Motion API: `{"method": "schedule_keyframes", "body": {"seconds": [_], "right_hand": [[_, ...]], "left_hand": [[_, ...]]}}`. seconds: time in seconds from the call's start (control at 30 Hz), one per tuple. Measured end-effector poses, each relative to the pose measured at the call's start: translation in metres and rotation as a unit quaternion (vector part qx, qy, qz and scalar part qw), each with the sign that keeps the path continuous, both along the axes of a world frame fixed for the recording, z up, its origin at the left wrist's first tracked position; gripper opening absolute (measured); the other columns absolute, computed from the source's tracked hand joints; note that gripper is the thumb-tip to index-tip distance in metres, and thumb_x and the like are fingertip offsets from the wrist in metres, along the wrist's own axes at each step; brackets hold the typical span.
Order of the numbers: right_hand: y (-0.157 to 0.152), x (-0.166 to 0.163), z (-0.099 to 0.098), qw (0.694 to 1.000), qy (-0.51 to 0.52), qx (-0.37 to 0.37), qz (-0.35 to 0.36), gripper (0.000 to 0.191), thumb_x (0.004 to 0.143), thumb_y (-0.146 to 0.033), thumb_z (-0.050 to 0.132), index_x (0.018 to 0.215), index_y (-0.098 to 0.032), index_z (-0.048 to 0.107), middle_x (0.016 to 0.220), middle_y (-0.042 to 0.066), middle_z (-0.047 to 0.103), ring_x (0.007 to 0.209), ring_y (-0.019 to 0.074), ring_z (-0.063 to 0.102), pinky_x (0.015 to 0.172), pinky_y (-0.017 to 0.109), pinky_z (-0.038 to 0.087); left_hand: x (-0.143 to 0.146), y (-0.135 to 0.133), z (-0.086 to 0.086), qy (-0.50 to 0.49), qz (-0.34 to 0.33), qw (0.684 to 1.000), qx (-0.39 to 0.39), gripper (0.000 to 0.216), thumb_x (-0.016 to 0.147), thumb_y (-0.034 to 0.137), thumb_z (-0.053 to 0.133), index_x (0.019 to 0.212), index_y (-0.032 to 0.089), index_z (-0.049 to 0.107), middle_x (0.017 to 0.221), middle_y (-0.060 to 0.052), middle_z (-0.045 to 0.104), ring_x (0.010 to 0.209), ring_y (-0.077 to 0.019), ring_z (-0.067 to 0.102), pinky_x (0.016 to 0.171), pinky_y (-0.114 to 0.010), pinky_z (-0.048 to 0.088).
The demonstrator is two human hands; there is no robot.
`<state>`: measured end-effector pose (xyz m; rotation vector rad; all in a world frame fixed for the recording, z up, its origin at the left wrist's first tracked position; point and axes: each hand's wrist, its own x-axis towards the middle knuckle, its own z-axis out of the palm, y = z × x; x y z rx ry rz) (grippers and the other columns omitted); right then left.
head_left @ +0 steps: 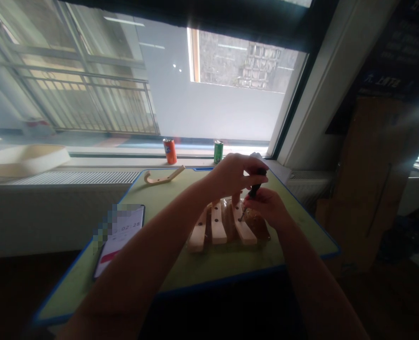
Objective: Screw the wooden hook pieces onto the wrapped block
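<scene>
A black-handled screwdriver (pixel 254 190) is held tilted by both hands. My left hand (pixel 235 174) is closed round the top of its handle. Lower down, my right hand (pixel 269 207) pinches the screwdriver near where handle meets shaft. The metal tip points down at a dark hole in the rightmost pale wooden hook (pixel 246 232); whether it sits on a screw is too small to tell. Beside it lie a middle wooden piece (pixel 218 229) and a left wooden piece (pixel 198 236), both with dark holes. Clear plastic wrap over something brown (pixel 261 226) lies under and around them.
Another wooden hook (pixel 165 179) lies at the back of the green, blue-edged table (pixel 209 274). A phone (pixel 122 236) rests on the left. An orange can (pixel 170 152) and a green can (pixel 218 152) stand on the windowsill. Cardboard (pixel 358 189) stands at the right.
</scene>
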<state>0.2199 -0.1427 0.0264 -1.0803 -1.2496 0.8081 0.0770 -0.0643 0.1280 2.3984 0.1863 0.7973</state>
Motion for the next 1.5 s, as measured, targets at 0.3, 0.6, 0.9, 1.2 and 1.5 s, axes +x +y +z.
{"method": "schedule_keyframes", "body": {"seconds": [0.3,0.6,0.9,1.2,1.5], "right_hand": [[-0.0007,-0.0002,0.0008,1.000,0.004,-0.005,0.012,0.015,0.063,-0.025,0.075,0.074,-0.020,0.067,0.070,-0.001,0.068,0.068,0.0148,0.064,0.065,0.030,0.051],[-0.0006,0.0012,-0.0022,1.000,0.001,-0.015,0.009,0.016,0.062,-0.026,0.075,0.074,-0.020,0.066,0.070,0.000,0.067,0.068,0.0152,0.063,0.065,0.031,0.052],[-0.0018,0.0016,-0.0011,0.999,0.015,-0.006,0.043,0.014,0.064,-0.023,0.074,0.074,-0.020,0.066,0.069,-0.001,0.066,0.066,0.0137,0.062,0.065,0.029,0.050],[-0.0026,0.0007,0.0002,0.999,0.007,-0.005,0.036,0.013,0.064,-0.024,0.074,0.073,-0.020,0.066,0.069,-0.001,0.066,0.066,0.0140,0.062,0.064,0.030,0.050],[-0.0009,0.0006,-0.0014,0.999,0.009,-0.002,0.035,0.016,0.063,-0.026,0.075,0.073,-0.019,0.065,0.070,0.000,0.066,0.067,0.0144,0.062,0.067,0.031,0.049]], "left_hand": [[0.0001,-0.0002,-0.0006,0.013,-0.001,1.000,0.015,0.030,0.078,0.029,0.059,0.106,0.018,0.063,0.090,-0.001,0.068,0.077,-0.0107,0.063,0.075,-0.027,0.050],[0.0020,-0.0002,-0.0022,0.009,-0.002,0.999,0.051,0.029,0.078,0.028,0.059,0.104,0.016,0.064,0.087,-0.001,0.068,0.075,-0.0102,0.062,0.075,-0.026,0.049],[0.0022,0.0000,-0.0031,0.004,0.006,0.999,0.048,0.029,0.078,0.029,0.059,0.104,0.017,0.064,0.086,-0.001,0.068,0.074,-0.0104,0.062,0.072,-0.026,0.049],[0.0036,-0.0012,-0.0029,0.010,0.009,0.999,0.051,0.030,0.077,0.028,0.059,0.104,0.017,0.064,0.088,-0.001,0.068,0.077,-0.0112,0.063,0.074,-0.027,0.049],[0.0027,0.0005,-0.0040,-0.001,0.002,0.999,0.047,0.029,0.077,0.029,0.060,0.104,0.018,0.065,0.085,-0.001,0.068,0.075,-0.0106,0.063,0.070,-0.025,0.050]]}}
